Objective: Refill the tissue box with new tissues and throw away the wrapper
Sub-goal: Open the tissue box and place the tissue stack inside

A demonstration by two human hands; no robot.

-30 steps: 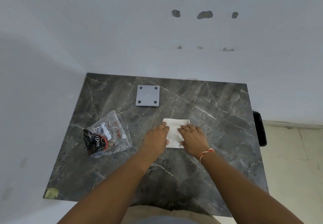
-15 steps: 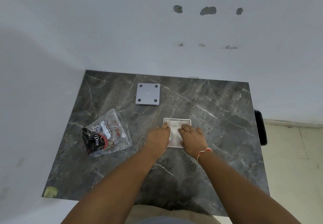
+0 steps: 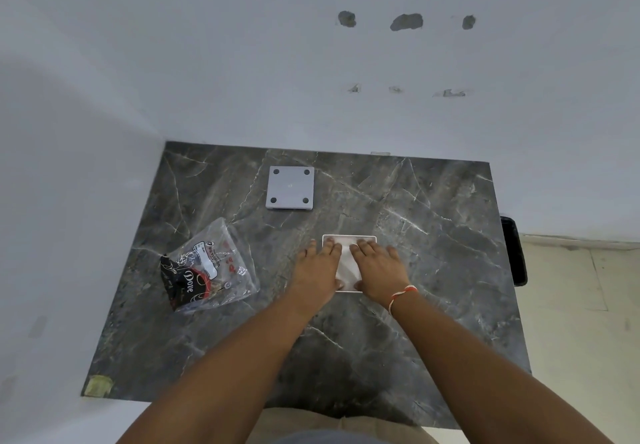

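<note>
Left hand (image 3: pixel 317 268): flat, fingers spread, pressing down on the left side of the tissues, gripping nothing.
Right hand (image 3: pixel 379 268): flat and open too, palm down on the right side of the tissues; a red-and-white thread at the wrist.
Tissues (image 3: pixel 346 270): white stack sitting inside the tissue box (image 3: pixel 349 237), mid-table.
Wrapper (image 3: pixel 211 267): clear crumpled plastic with dark print, left of the hands, apart from them.
Lid (image 3: pixel 290 187): grey square with four dark dots, farther back on the table (image 3: pixel 433 235).

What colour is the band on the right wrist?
Red and white, a thin twisted thread band on the right wrist, seen in the head view.
</note>
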